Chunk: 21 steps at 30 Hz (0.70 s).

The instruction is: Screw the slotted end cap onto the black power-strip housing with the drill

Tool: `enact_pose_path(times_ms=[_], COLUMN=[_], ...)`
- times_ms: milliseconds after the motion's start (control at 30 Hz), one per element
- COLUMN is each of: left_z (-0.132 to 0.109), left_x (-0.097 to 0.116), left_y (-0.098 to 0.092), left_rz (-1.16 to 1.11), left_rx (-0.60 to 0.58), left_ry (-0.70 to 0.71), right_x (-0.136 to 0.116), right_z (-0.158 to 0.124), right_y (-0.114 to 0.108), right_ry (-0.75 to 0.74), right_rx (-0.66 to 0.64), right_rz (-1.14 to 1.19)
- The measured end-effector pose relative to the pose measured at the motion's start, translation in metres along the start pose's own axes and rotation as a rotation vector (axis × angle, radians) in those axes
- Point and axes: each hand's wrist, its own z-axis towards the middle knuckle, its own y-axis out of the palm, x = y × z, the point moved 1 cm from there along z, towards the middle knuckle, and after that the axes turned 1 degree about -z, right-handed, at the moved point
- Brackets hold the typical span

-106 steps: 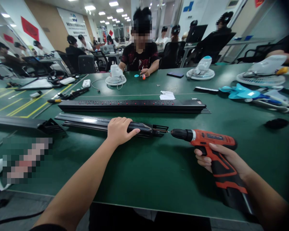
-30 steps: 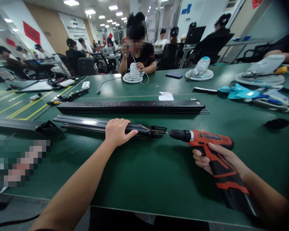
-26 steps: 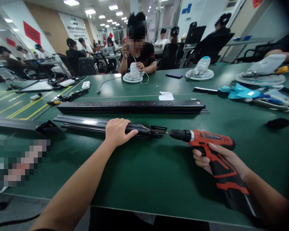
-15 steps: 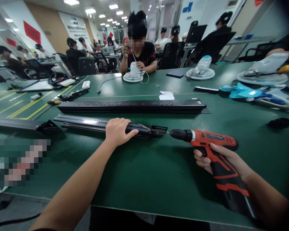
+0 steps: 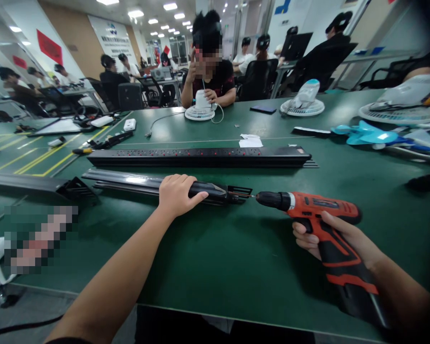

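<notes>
Likely stiff and slick, the black housing [image 5: 143, 181] is best held mid-length, where left hand [image 5: 177, 193] clasps it; right hand [image 5: 353, 236] grips the cordless drill [image 5: 318, 204].

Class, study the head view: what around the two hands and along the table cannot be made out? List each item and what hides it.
All in the head view:
Black bar: one stretch is covered by the left hand.
Right hand: part of its fingers lies behind the drill.
Drill bit: tip too small to tell whether it touches anything.
Left-side object: pixelated.
Dark object: blurred, cut by the right edge.
</notes>
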Motion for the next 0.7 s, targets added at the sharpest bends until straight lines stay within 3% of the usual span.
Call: enact_pose_path(times_ms=[700], left_z=[0.0006], left_x=[0.0003], left_y=[0.0007], left_rz=[-0.003], left_rx=[-0.006], left_ry=[-0.004], right_x=[-0.0003], right_z=[0.0010], right_y=[-0.0018], right_ry=[-0.024], right_rx=[0.021], right_rz=[-0.045])
